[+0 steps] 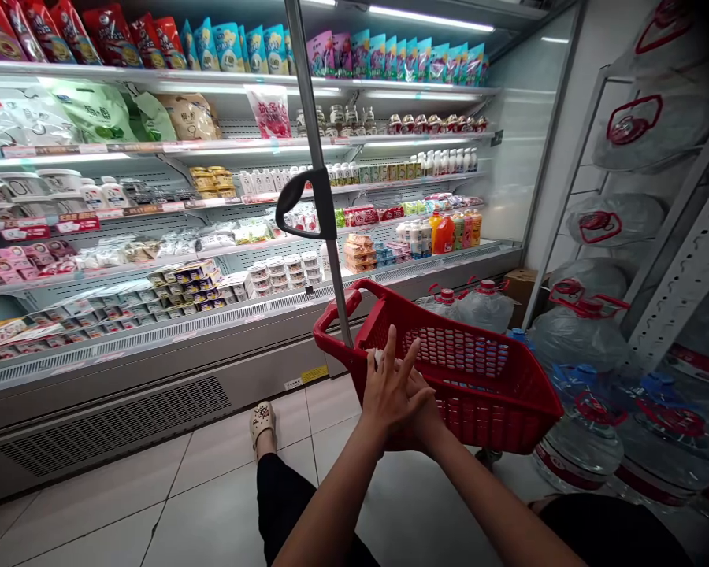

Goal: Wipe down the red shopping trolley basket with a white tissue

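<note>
1. Left hand (pixel 390 398): bare; fingers spread apart, pointing up and away, back of hand uppermost. Laid against the right hand.
2. Right hand (pixel 422 405): bare; partly hidden behind the left. Whether its fingers are together or apart cannot be told.
3. White item (pixel 379 357): small, pale, at the left hand's fingers; too little shows to name it.
4. Shopping basket (pixel 478 370): red moulded plastic, rounded corners, walls pierced in a lattice. Located just beyond the hands, before the chiller; contact with the hands cannot be told.
5. Pole (pixel 313 118): slim, grey, smooth, slightly tilted, running down to the basket's looped red end. Fitted with a black grip (pixel 287 206), a rounded open loop.
6. Chiller (pixel 260 315): open-fronted, tiered shelves, slotted metal grille at its base. Stocked with glossy pouches (pixel 228 47), lidded white tubs (pixel 62 180), small shrink-wrapped cups and slim bottles (pixel 449 161). One orange bottle (pixel 443 235), rounded, translucent.
7. Water jugs (pixel 579 445): clear plastic, bulbous, some in crinkled film, with red or blue caps and handles; standing low at right, others lying on a metal rack (pixel 685 276).
8. Floor (pixel 213 488): pale, smooth square tiles with dark joints.
9. Clog (pixel 263 423): cream, perforated, rounded toe, decorated; worn below a black trouser leg (pixel 283 496).
</note>
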### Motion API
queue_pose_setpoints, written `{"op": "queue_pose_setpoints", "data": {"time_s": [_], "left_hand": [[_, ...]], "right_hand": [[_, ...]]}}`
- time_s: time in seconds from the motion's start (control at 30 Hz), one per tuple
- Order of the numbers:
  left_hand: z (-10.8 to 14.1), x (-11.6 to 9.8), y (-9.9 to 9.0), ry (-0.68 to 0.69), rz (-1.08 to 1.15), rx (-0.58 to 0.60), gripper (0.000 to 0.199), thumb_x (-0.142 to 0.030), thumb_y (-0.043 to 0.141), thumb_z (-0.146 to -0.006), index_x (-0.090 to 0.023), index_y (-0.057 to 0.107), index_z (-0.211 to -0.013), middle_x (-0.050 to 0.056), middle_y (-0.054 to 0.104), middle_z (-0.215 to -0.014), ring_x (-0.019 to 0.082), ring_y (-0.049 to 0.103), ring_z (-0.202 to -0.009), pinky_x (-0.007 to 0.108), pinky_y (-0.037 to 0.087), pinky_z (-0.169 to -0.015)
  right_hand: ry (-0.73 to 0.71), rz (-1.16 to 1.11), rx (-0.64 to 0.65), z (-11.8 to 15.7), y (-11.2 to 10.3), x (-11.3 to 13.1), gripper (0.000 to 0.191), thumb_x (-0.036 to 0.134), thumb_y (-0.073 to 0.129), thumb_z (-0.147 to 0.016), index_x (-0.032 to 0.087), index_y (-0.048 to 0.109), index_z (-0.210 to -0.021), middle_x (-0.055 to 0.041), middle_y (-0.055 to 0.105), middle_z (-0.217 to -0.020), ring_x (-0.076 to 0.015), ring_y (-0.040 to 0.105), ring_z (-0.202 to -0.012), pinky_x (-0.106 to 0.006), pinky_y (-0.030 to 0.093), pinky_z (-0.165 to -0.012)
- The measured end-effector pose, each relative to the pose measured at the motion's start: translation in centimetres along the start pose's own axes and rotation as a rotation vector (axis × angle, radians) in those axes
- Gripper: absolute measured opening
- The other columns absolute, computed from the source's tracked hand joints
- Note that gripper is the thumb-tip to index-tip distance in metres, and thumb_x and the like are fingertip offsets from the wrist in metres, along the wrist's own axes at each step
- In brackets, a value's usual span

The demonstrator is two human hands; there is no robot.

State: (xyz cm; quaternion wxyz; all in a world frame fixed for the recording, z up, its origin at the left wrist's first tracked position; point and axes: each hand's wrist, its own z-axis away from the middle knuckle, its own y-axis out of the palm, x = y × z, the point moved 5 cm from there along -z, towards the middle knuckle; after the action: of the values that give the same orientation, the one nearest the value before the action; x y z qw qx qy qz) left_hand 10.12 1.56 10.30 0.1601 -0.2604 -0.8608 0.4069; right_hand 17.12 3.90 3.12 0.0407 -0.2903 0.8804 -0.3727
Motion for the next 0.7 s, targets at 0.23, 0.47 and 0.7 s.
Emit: {"op": "queue_pose_setpoints", "data": {"time_s": [0.23, 0.47, 0.7], "left_hand": [[1.0, 1.0, 2.1, 0.049, -0.074, -0.002, 0.08, -0.069, 0.045, -0.099, -0.032, 0.021, -0.166, 0.005, 0.021, -0.173, 0.032, 0.024, -0.157, 0.059, 0.014, -0.128], [1.3, 0.9, 3.5, 0.038, -0.121, -0.006, 0.072, -0.07, 0.036, -0.102, -0.026, 0.041, -0.159, 0.008, 0.042, -0.164, 0.032, 0.041, -0.148, 0.061, 0.014, -0.128], [0.8, -1.0, 2.4, 0.059, -0.102, -0.043, 0.083, -0.075, 0.035, -0.099, -0.031, 0.018, -0.167, 0.009, 0.023, -0.172, 0.03, 0.035, -0.152, 0.056, 0.013, -0.127]], "right_hand": [[0.021, 0.082, -0.05, 7.3, -5.5, -5.3, 0.062, 0.017, 0.033, -0.103, 0.025, 0.029, -0.164, -0.0071, 0.057, -0.153, -0.0245, 0.055, -0.139, -0.048, 0.041, -0.119], [0.243, 0.296, -0.114, 17.5, -11.1, -14.5, 0.053, 0.03, 0.033, -0.105, 0.016, 0.045, -0.155, -0.0142, 0.066, -0.139, -0.0289, 0.061, -0.129, -0.049, 0.047, -0.112], [0.265, 0.233, -0.131, 11.9, -6.9, -10.7, 0.047, 0.032, 0.034, -0.106, 0.011, 0.059, -0.139, -0.017, 0.071, -0.127, -0.0303, 0.064, -0.122, -0.05, 0.049, -0.108]]}}
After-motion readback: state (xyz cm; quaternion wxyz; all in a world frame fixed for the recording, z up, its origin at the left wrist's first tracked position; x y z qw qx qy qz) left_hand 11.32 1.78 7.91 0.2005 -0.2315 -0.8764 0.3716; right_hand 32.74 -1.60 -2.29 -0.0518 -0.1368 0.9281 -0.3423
